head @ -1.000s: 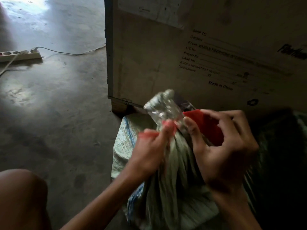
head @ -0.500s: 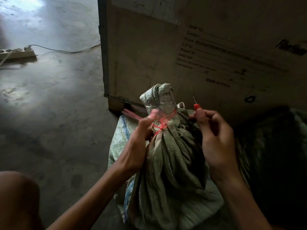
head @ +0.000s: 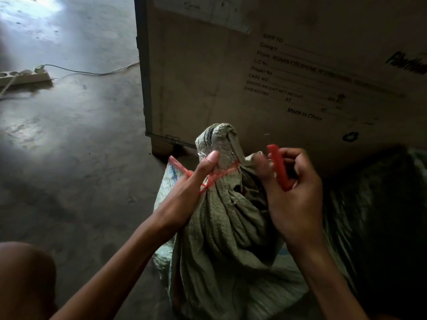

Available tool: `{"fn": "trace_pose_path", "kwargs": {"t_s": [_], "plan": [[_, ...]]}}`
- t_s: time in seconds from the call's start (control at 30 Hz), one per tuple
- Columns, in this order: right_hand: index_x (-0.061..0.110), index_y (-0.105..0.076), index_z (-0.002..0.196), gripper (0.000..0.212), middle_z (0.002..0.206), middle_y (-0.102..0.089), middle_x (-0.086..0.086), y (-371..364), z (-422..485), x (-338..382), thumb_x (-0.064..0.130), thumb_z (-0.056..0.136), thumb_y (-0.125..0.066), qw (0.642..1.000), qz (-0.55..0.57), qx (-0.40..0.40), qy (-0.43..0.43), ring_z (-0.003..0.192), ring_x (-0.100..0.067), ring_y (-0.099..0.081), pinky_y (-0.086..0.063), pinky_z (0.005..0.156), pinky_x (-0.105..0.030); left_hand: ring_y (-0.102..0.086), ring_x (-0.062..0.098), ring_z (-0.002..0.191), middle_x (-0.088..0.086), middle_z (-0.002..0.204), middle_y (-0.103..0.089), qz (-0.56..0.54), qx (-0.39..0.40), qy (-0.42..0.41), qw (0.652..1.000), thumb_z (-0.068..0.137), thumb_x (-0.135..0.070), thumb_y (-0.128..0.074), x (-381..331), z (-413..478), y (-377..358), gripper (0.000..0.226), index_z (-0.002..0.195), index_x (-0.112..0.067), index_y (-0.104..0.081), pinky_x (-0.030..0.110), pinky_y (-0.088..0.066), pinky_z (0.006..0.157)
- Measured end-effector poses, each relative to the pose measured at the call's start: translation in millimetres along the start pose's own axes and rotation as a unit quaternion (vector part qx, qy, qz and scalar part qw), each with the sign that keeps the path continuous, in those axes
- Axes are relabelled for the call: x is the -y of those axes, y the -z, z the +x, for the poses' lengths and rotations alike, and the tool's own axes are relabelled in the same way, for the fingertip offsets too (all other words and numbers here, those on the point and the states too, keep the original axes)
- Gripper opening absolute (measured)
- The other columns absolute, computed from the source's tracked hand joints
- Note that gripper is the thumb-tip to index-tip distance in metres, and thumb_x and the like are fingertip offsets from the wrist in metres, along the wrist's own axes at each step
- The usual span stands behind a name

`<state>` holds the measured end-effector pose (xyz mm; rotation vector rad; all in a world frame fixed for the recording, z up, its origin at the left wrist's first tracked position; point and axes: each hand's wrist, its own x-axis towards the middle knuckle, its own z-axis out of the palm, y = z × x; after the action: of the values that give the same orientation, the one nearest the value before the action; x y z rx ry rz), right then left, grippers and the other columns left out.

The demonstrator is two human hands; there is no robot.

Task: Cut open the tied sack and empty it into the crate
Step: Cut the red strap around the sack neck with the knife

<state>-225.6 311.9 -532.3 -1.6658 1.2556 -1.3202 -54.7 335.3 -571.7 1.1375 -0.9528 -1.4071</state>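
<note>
A grey-green woven sack [head: 221, 227] stands on the floor in front of me, its neck bunched and bound with a red plastic string [head: 221, 175]. My left hand [head: 196, 181] grips the neck just below the knot, thumb pressed on the bunched top, with a loose end of the string sticking out to the left. My right hand [head: 293, 192] holds a red-handled cutter [head: 278, 167] just to the right of the neck; its blade is not visible. Behind the sack rises a large wooden crate [head: 231, 77] with printed shipping text.
A white power strip [head: 25, 76] with a cable lies on the concrete floor at far left. A second dark sack [head: 381, 215] sits to the right. My knee [head: 25, 278] shows at bottom left. Open floor stretches to the left.
My right hand has drawn back from the neck and turned, showing the cutter's red handle. My left hand has slid onto the neck, thumb on top. The string stays wound around the neck.
</note>
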Motion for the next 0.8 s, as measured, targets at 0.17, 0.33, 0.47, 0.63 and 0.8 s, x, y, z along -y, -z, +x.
{"fn": "trace_pose_path", "kwargs": {"t_s": [0.17, 0.33, 0.47, 0.63, 0.8], "plan": [[0.026, -0.071, 0.113, 0.033, 0.103, -0.075, 0.006, 10.4, 10.2, -5.2, 0.035, 0.082, -0.077, 0.997, 0.027, 0.054, -0.043, 0.096, -0.008, -0.074, -0.060, 0.083, -0.027, -0.069, 0.033, 0.113, 0.013, 0.113, -0.076, 0.007, -0.008, -0.009, 1.000, 0.089, -0.069, -0.047, 2.2, 2.1, 0.7, 0.053, 0.104, -0.029, -0.079, 0.054, -0.047, 0.106], [0.021, -0.076, 0.096, 0.010, 0.086, -0.076, 0.005, 6.3, 7.7, -16.5, 0.025, 0.087, -0.076, 0.995, -0.062, 0.076, -0.012, 0.080, -0.010, -0.073, -0.059, 0.072, -0.026, -0.065, 0.041, 0.080, 0.031, 0.085, -0.065, 0.354, -0.079, 0.008, 0.932, 0.073, -0.096, -0.005, 7.4, 3.4, 4.4, 0.117, 0.096, 0.005, -0.061, 0.050, -0.053, 0.085], [0.019, -0.076, 0.090, 0.004, 0.082, -0.075, 0.004, -0.9, 4.9, -21.3, 0.022, 0.087, -0.078, 0.995, -0.071, 0.065, -0.010, 0.077, -0.009, -0.072, -0.057, 0.070, -0.023, -0.055, 0.011, 0.110, -0.010, 0.114, -0.061, 0.372, -0.142, -0.069, 0.915, 0.082, -0.082, -0.006, 17.5, 2.4, 0.8, 0.084, 0.121, -0.026, -0.054, 0.047, -0.044, 0.100], [0.026, -0.073, 0.103, 0.016, 0.096, -0.074, 0.009, -0.8, 3.6, -17.7, 0.030, 0.088, -0.076, 0.991, -0.066, 0.106, -0.055, 0.088, -0.002, -0.071, -0.058, 0.074, -0.019, -0.071, 0.027, 0.110, 0.010, 0.112, -0.075, 0.031, -0.097, -0.040, 0.994, 0.084, -0.069, -0.053, 17.6, 11.3, 1.7, 0.067, 0.115, -0.011, -0.068, 0.055, -0.050, 0.102], [0.030, -0.065, 0.121, 0.028, 0.111, -0.061, 0.009, -5.5, -5.3, -13.0, 0.039, 0.095, -0.064, 0.989, -0.121, 0.084, 0.003, 0.090, -0.004, -0.065, -0.053, 0.069, -0.013, -0.070, 0.019, 0.110, 0.005, 0.118, -0.074, -0.013, -0.168, 0.006, 0.986, 0.095, -0.058, -0.052, 14.8, 13.9, 7.5, 0.052, 0.121, -0.016, -0.068, 0.038, -0.053, 0.095]]}}
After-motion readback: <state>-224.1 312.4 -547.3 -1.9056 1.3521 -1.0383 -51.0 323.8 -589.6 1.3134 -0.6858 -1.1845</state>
